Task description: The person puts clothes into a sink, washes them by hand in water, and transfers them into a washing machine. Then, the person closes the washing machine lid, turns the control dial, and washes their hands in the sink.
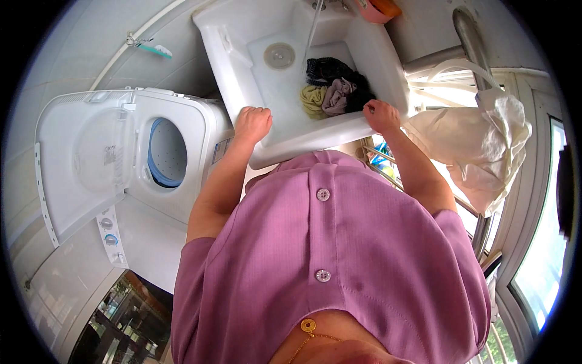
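Note:
My left hand [253,124] is curled into a fist at the front left rim of the white sink [279,148], and I see nothing in it. On the right, my right hand [382,115] has its fingers curled at the front right rim, close beside the dark garment [360,101]. No cloth shows between those fingers. Next to the dark garment lie a greyish-pink cloth [337,97] and a yellow cloth [313,102], bunched together in the sink. Behind them is a dark blue garment [321,71]. A thin stream of water [313,30] runs down near the pile.
A white washing machine [200,130] stands at the left with its lid [85,158] raised and its round tub opening [168,151] showing. The drain [279,56] is at the sink's back left. A whitish bag [467,139] hangs at the right, near a metal pipe [473,42].

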Available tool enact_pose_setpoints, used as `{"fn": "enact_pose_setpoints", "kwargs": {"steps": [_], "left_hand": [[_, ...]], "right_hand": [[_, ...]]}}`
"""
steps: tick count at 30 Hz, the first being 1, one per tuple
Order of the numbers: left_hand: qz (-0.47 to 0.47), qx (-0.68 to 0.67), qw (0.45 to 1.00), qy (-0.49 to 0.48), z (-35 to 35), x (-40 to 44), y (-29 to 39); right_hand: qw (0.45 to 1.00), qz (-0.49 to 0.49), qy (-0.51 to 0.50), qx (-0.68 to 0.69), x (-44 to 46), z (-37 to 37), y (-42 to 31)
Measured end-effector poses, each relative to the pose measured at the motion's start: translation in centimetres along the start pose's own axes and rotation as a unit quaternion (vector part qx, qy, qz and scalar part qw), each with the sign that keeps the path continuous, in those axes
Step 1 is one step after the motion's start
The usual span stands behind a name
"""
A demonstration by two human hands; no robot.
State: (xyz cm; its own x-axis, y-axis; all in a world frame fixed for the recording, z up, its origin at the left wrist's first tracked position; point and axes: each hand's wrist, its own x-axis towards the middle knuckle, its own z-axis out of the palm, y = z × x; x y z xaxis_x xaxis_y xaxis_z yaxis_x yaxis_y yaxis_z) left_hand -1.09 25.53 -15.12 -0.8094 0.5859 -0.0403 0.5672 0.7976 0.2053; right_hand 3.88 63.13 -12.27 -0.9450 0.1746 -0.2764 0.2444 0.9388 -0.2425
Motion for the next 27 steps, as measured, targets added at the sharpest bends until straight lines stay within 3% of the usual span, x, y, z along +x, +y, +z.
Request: {"fn": "enact_pose_setpoints", "kwargs": {"steps": [27], "left_hand": [[-0.009,-0.003,1.000,-0.008,0.15,0.05,0.00]], "right_hand": [[1.000,-0.014,0.021,0.008,0.10,0.58,0.48]]}}
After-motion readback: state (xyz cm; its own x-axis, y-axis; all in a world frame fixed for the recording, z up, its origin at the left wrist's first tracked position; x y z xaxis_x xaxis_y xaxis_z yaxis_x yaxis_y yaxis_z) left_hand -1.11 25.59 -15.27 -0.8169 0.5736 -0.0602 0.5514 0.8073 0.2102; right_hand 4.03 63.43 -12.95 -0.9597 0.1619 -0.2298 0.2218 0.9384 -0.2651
